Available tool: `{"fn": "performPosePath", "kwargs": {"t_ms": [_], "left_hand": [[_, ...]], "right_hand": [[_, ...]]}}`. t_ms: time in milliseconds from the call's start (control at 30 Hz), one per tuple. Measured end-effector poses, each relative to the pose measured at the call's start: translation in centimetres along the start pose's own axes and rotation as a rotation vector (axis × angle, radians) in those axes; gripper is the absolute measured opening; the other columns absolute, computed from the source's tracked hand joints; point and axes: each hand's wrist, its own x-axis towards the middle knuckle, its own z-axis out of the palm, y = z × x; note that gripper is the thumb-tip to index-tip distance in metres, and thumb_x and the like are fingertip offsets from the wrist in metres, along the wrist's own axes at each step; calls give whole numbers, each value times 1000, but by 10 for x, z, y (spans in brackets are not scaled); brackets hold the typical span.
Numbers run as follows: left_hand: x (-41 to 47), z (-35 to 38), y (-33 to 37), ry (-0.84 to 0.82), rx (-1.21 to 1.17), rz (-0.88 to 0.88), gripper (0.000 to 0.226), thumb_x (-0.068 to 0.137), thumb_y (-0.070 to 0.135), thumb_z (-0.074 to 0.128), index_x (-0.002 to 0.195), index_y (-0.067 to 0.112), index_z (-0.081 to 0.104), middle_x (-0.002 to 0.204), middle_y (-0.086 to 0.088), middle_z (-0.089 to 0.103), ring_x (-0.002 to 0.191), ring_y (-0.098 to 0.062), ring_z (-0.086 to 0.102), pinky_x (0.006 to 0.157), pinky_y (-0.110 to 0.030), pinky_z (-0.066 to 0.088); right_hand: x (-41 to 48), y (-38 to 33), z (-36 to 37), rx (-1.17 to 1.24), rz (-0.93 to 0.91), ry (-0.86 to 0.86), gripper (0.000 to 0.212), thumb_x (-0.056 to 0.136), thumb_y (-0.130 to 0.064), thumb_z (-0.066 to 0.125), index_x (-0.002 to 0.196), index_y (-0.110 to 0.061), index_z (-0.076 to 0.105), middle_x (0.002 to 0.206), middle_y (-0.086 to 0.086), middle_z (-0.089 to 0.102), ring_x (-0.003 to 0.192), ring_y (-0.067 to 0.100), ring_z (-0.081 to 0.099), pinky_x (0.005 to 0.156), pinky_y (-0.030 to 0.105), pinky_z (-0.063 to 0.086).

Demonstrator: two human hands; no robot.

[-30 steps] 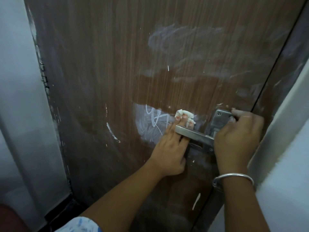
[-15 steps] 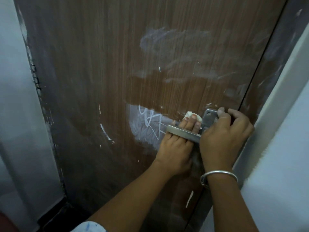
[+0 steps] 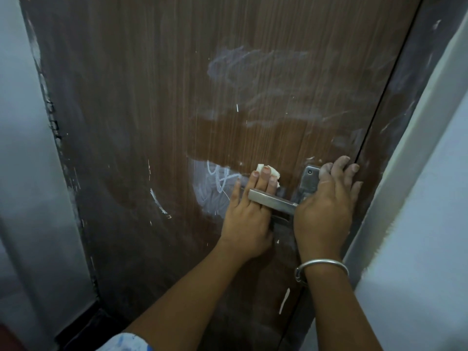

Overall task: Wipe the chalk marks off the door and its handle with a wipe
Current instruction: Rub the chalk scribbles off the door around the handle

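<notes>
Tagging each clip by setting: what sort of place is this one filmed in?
Probably an indoor doorway in a home or flat: a brown wood-grain door with a metal lever handle and lock plate, set in a dark frame between pale painted walls.

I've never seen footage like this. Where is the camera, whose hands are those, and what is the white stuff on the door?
There is no machine here. A person wears one camera on the head, looking forward and down, so you see their own two hands. In front of them is a brown door smeared with white chalk marks. The marks are clearest as a scribble just left of the metal handle. The left hand has its fingers behind the handle and presses a small white wipe flat against the door. The right hand, with a bangle on its wrist, rests with spread fingers on the lock plate and the door's edge. Neither hand is curled round anything.
</notes>
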Motion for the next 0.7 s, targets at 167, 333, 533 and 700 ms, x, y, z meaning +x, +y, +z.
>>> {"fn": "performPosePath", "kwargs": {"t_ms": [167,333,533,700], "left_hand": [[7,3,13,-11,-109,138,85,81,46,45,146,5,9,154,-15,4,143,-33,2,116,-49,3],[13,2,9,-18,92,204,90,79,52,48,145,8,6,152,-11,3,142,-29,6,113,-48,10],[16,-1,-11,28,157,241,88,78,46,54,147,13,11,153,-5,5,141,-21,10,112,-51,7],[24,-9,-48,14,232,366,85,81,41,55,147,14,9,154,-5,6,143,-21,8,116,-49,4]], "right_hand": [[0,0,0,-15,-2,-35,42,85,10,44,127,9,48,144,26,35,138,40,24,113,49,13],[0,1,1,-4,5,-33,43,84,9,47,127,8,48,145,25,35,139,39,23,113,48,13],[0,3,2,14,-15,-31,45,81,10,48,126,9,49,143,27,37,137,42,26,112,51,16],[-3,6,3,70,-7,22,44,82,12,49,125,8,50,142,25,40,137,38,27,113,50,17]]}}
